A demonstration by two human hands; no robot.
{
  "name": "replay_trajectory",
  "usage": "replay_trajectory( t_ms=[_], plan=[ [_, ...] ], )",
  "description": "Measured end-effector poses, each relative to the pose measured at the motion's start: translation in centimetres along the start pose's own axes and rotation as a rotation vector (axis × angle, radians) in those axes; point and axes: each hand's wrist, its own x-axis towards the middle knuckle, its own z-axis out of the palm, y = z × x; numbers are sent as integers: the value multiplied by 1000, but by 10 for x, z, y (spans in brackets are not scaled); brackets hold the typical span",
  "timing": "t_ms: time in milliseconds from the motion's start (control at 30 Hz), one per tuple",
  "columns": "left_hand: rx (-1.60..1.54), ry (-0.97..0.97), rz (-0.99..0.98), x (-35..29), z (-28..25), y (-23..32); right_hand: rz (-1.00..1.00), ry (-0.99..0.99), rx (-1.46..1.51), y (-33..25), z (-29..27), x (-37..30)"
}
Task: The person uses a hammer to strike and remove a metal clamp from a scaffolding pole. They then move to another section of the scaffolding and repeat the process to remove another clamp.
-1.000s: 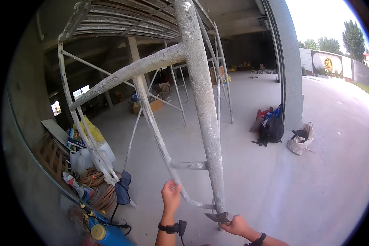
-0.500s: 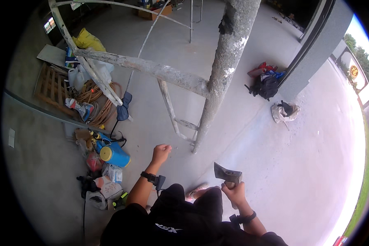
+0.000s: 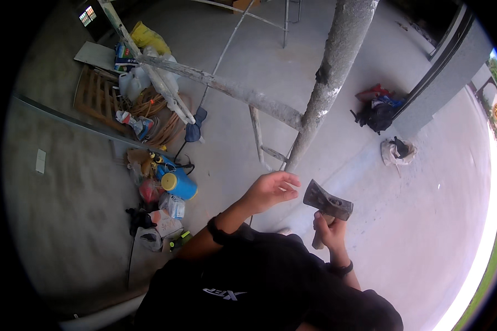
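Two hands show above a dark shirt at the near edge of the view. The right hand (image 3: 330, 231) is closed around the wooden handle of a hatchet (image 3: 327, 205), gripping just below the head; the dark, worn head sits level above the fist, its wider blade end pointing left. The left hand (image 3: 270, 190) hangs in the air just left of the hatchet head, fingers loosely curled and half open, holding nothing; a black watch band wraps its wrist. A narrow gap separates its fingertips from the blade.

Just beyond both hands a thick, mortar-crusted scaffold post (image 3: 331, 77) rises toward the far edge, and a crusted crossbar (image 3: 226, 88) runs from it to the far left. A thin ladder-like frame (image 3: 259, 138) stands at the foot of the post.

Open concrete floor (image 3: 425, 231) spreads to the right and near right of the hatchet, bare as far as the bright rim. A white sack (image 3: 397, 151) and a heap of dark bags (image 3: 378, 110) lie to the far right, beside a grey pillar (image 3: 442, 83). To the left the floor is crowded: a blue jug with a yellow lid (image 3: 178, 183), coiled hoses (image 3: 160, 118), a wooden pallet (image 3: 96, 96) and scattered small packets near it.
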Motion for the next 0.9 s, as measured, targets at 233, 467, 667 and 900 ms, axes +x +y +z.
replay_trajectory(
  t_ms=[233, 467, 667, 900],
  plan=[
    [43, -50, 127, 3, -26, 28, -33, -8, 178, -26, 60, 24],
    [-88, -192, 160, 20, -69, 39, -6, -20, 54, -61, 102, 22],
    [-312, -238, 167, 27, -101, 53, -37, -42, 6, -93, 141, 27],
    [-311, -187, 194, 35, -147, 64, 186, -740, 643, -34, 159, 52]
  ],
)
